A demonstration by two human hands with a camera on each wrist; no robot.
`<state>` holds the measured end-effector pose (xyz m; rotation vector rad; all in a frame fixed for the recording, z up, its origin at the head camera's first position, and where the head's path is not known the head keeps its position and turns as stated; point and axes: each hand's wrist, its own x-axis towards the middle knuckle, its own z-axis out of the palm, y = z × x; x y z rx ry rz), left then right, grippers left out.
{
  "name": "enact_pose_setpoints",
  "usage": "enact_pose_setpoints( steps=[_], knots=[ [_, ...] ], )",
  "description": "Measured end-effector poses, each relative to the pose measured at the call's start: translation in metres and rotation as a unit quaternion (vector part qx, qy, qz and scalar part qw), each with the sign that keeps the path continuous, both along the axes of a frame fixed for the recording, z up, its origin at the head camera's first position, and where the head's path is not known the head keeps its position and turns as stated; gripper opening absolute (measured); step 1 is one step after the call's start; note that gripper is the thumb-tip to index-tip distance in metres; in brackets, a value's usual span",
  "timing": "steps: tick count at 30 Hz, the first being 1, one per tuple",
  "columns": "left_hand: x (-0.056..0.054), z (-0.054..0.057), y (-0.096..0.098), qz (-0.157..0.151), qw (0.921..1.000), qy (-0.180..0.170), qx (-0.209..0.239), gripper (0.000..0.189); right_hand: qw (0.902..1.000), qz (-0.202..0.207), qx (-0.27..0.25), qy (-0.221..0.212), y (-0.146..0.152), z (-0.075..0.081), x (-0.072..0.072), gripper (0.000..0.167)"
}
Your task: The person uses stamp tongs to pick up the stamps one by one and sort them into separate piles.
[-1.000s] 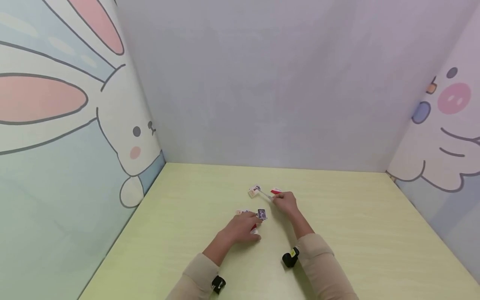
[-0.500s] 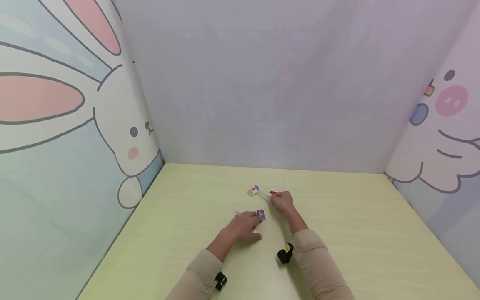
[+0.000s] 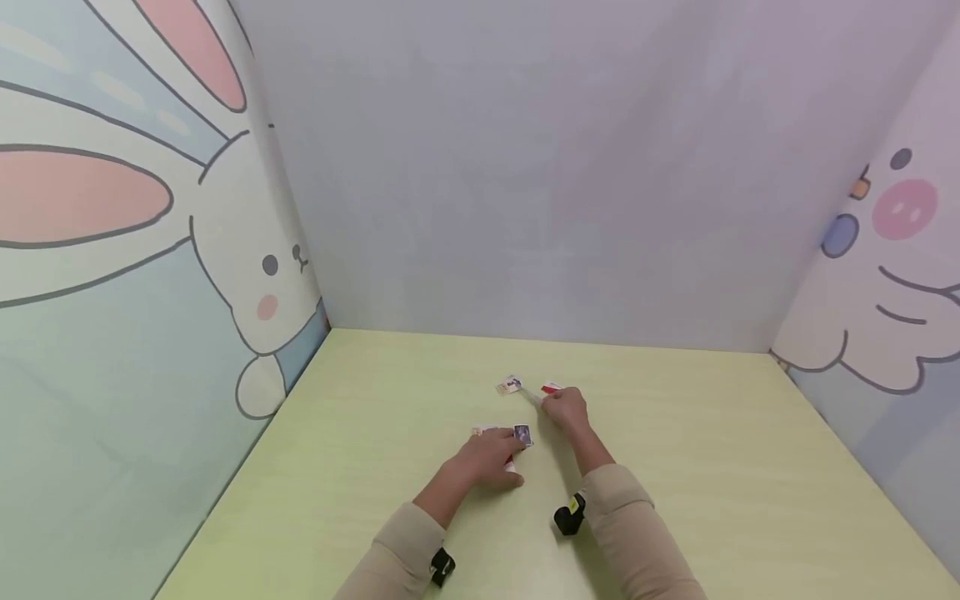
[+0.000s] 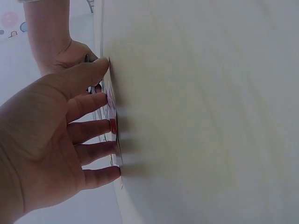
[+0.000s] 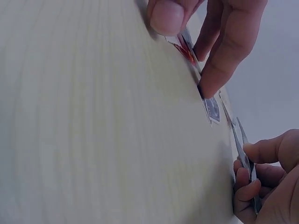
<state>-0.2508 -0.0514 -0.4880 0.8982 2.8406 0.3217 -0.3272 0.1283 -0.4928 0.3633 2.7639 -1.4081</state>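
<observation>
My right hand (image 3: 567,410) holds a pair of metal tweezers (image 5: 242,151) between thumb and fingers. In the head view their tips point left, at a small printed paper piece (image 3: 510,384) on the table. My left hand (image 3: 485,459) lies nearer to me, with spread fingers resting on thin printed pieces. A dark picture piece (image 3: 522,434) shows past its fingertips. From the left wrist view, the fingers reach straight onto a thin piece with a red patch (image 4: 113,125). Much of what lies under the left hand is hidden.
A red and white piece (image 3: 552,387) lies just beyond my right hand. The pale yellow table (image 3: 712,467) ends at a grey back wall (image 3: 525,183). Side walls carry a rabbit drawing (image 3: 247,275) at left and a pig drawing (image 3: 903,208) at right.
The right forearm has shifted slightly left, and the tweezers stay at the small printed piece. My left hand stays on the same pieces. The head view has tilted a little.
</observation>
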Motion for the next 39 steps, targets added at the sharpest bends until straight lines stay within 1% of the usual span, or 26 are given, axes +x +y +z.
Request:
enact_pose_setpoints(
  steps=[2,6,11,15,18,23,28,31,35,39],
  knots=[
    [0.001,0.001,0.000,0.000,1.0000,-0.001,0.003,0.051,1.0000,0.000,0.000,-0.001,-0.001,0.000,0.002,0.018],
    [0.002,0.002,0.000,0.002,1.0000,0.006,0.004,0.050,0.9999,0.009,0.007,0.012,-0.001,0.002,0.007,0.018],
    [0.004,0.001,0.003,-0.001,0.9999,-0.009,0.007,0.050,0.9998,-0.004,0.017,0.007,0.005,-0.001,0.017,0.017],
    [0.005,0.001,0.005,0.007,0.9998,-0.017,0.010,0.050,1.0000,-0.006,0.005,0.001,0.010,-0.001,0.025,0.018],
    [0.005,0.002,0.005,0.011,0.9998,-0.013,0.009,0.049,0.9999,0.005,-0.009,0.002,0.013,0.003,0.029,0.018],
    [0.005,0.004,0.004,0.014,0.9998,-0.015,0.006,0.052,0.9998,0.019,-0.007,0.008,0.018,0.008,0.036,0.017],
    [0.003,0.004,0.008,0.019,0.9995,-0.026,0.002,0.052,0.9996,0.024,-0.006,0.014,0.027,0.006,0.043,0.015],
    [0.004,0.008,0.010,0.016,0.9995,-0.026,-0.002,0.049,0.9994,0.028,-0.014,0.012,0.031,0.004,0.049,0.014],
    [0.006,0.011,0.010,0.012,0.9997,-0.018,-0.011,0.048,0.9987,0.047,-0.019,0.008,0.034,0.006,0.057,0.013],
    [0.006,0.008,0.008,0.011,0.9997,-0.010,-0.019,0.047,0.9981,0.060,-0.012,0.011,0.034,0.005,0.062,0.012]
  ],
)
